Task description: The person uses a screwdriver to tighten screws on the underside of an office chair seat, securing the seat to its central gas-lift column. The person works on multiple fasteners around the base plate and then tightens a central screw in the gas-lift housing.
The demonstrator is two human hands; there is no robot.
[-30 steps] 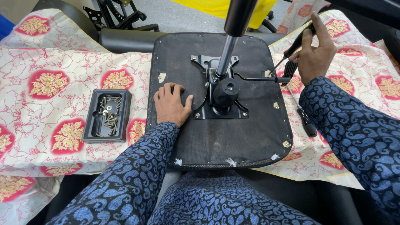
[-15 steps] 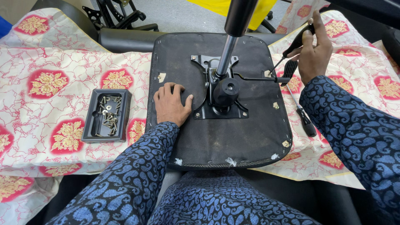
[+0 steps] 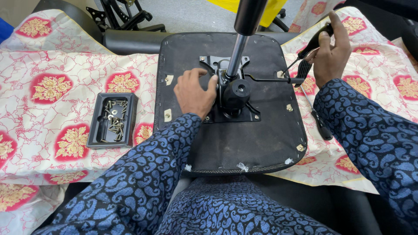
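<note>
An upturned black office-chair seat (image 3: 244, 139) lies on a cloth-covered table in front of me. A black metal mechanism plate (image 3: 237, 98) with a gas cylinder (image 3: 241, 39) rising from it is fixed at its middle. My left hand (image 3: 193, 93) rests on the seat, fingers against the left edge of the mechanism. My right hand (image 3: 331, 52) is raised at the seat's right edge and grips a black-handled screwdriver (image 3: 311, 45), its tip pointing down toward the seat. A second screwdriver (image 3: 318, 119) lies on the cloth below that hand.
A black tray (image 3: 112, 119) of several screws sits on the floral cloth (image 3: 52, 113) left of the seat. A black chair base (image 3: 124, 17) lies on the floor beyond the table. A lever (image 3: 272, 79) sticks out right from the mechanism.
My left hand has slid right and up to the mechanism's edge. My right hand has lifted the screwdriver a little higher.
</note>
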